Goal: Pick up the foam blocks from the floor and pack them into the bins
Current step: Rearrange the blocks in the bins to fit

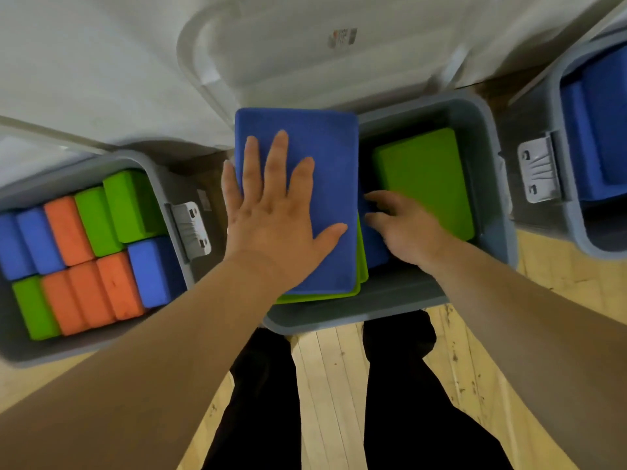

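Head view, looking straight down.

Left arm reaches forward, forearm nearly straight. Left hand [274, 212] lies palm-down on the top blue block [322, 147], fingers straight and spread, thumb out to the right; it presses flat and grasps nothing.

The top blue block sits highest on a stack in the left half of the middle bin [356, 310]. The edge of a green block [360, 283] shows just beneath it, along the near and right sides.

Right arm comes in from the lower right, wrist dipped below the bin rim. Right hand [407, 225] is inside the bin, between the stack and a flat green block [427, 178] lying lower on the right. Its fingers [373, 198] bend left toward the stack's side, beside a lower blue block [373, 245]. Whether they hold anything cannot be told.

Left bin [159, 178]: packed with blue, orange and green blocks standing on edge. Right bin [559, 96]: blue blocks, partly out of frame.

A pale lid [305, 45] stands behind the middle bin. Wooden floor [332, 368] below; legs in black trousers [407, 385] stand at the bin's near wall.
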A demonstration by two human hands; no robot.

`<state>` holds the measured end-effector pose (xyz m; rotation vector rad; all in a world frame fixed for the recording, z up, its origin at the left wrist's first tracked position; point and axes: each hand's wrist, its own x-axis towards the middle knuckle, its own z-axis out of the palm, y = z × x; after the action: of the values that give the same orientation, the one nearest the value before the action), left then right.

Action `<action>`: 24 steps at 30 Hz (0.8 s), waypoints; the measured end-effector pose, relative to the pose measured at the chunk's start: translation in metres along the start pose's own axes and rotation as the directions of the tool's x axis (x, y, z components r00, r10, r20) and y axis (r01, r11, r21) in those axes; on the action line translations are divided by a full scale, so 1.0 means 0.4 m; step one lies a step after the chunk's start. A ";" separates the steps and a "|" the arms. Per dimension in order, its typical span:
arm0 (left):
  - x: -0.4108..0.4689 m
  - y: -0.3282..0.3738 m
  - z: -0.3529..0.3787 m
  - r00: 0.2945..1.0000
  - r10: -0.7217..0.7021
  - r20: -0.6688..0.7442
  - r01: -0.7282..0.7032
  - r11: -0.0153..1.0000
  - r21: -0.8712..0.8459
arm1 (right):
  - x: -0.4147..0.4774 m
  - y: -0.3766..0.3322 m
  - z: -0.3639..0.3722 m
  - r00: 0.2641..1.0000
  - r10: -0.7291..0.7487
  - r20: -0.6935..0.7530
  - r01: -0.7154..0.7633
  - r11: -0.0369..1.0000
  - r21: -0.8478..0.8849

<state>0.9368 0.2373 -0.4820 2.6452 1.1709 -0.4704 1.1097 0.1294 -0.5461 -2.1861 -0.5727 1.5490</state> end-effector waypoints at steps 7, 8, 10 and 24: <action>0.036 0.013 0.010 0.981 -0.182 0.066 0.184 0.983 -0.020 | 0.063 0.054 -0.090 0.994 -0.062 0.086 0.093 0.901 -0.423; 0.033 0.004 0.015 0.979 -0.198 0.055 0.200 0.979 -0.035 | 0.078 0.051 -0.096 0.991 -0.089 0.100 0.125 0.882 -0.455; 0.028 0.002 0.031 0.979 -0.203 0.013 0.204 0.978 -0.041 | 0.113 0.046 -0.101 0.979 -0.144 0.144 0.198 0.828 -0.525; 0.058 -0.006 0.059 0.979 -0.192 -0.068 0.189 0.980 -0.056 | 0.207 0.138 -0.162 0.963 -0.074 0.261 0.267 0.428 -0.864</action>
<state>0.9449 0.2473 -0.5127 2.5405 1.4480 -0.3736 1.2016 0.1227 -0.6210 -2.5063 -2.0371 1.4868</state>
